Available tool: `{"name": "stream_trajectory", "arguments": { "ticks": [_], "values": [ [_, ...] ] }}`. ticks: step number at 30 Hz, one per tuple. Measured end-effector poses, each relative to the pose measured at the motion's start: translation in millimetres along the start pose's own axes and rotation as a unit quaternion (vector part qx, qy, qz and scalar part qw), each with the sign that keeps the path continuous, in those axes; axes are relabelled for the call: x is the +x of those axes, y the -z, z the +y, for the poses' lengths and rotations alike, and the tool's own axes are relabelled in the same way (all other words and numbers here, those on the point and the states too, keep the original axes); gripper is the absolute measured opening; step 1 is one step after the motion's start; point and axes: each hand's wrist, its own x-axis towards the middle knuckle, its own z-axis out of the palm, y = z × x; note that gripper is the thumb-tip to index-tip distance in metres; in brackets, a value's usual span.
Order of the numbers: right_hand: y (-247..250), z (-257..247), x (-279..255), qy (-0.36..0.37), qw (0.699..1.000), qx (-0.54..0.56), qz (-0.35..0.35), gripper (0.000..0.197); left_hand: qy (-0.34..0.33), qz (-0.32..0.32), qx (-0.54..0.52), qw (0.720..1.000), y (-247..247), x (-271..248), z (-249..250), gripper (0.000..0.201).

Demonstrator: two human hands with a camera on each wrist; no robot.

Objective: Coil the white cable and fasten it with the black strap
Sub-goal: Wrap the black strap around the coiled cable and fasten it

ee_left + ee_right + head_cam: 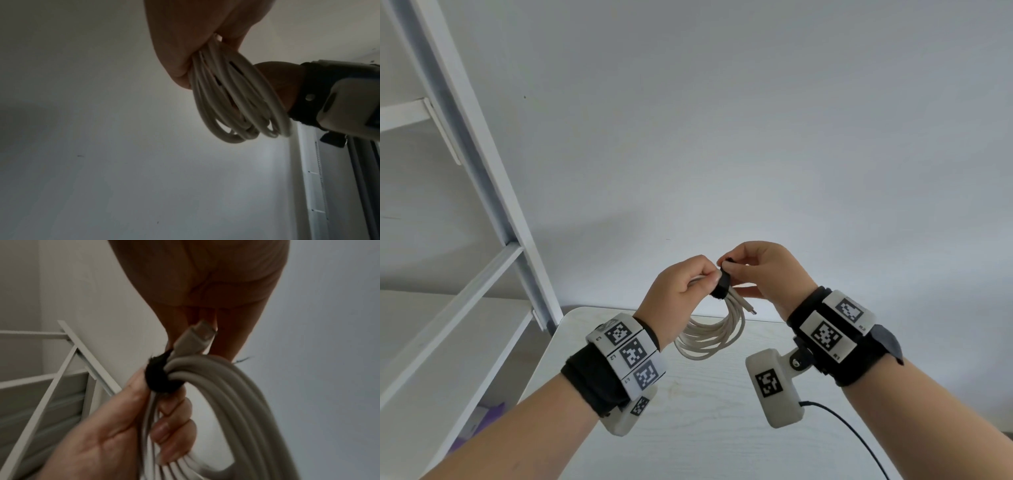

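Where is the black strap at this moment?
In the head view the black strap sits at frame centre, wrapped around the top of the white cable coil, between the left hand and right hand, above the table.

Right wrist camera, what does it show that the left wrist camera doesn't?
Only the right wrist view shows the black strap wrapped round the coil, the cable's connector, and the left hand gripping the loops. Only the left wrist view shows the right arm's black wristband. Both show the coiled white cable hanging in loops before a pale wall.
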Motion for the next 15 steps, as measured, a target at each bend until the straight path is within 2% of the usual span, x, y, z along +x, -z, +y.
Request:
{"name": "stream_trajectory", "arguments": {
  "ticks": [3,6,10,15],
  "values": [
    [1.8,-2.2,-0.8,-0.034,0.999,0.017,-0.031,0.007,0.001,0.006,-0.004,1.000,-0.3,-2.0,1.9,0.023],
    [0.1,1.1,1.7,-0.043,0.999,0.015,-0.020,0.010,0.011,0.034,-0.028,0.999,-2.8,-0.8,5.9,0.017],
    [-1.1,5.2,2.0,-0.055,0.994,0.081,-0.039,0.008,-0.006,0.033,-0.030,0.999,-3.8,0.3,14.3,0.016],
    [0.9,6.3,2.8,-0.015,0.998,0.052,-0.029,0.013,-0.013,0.025,-0.053,0.998,-3.2,-0.8,15.0,0.011]
  ]
}}
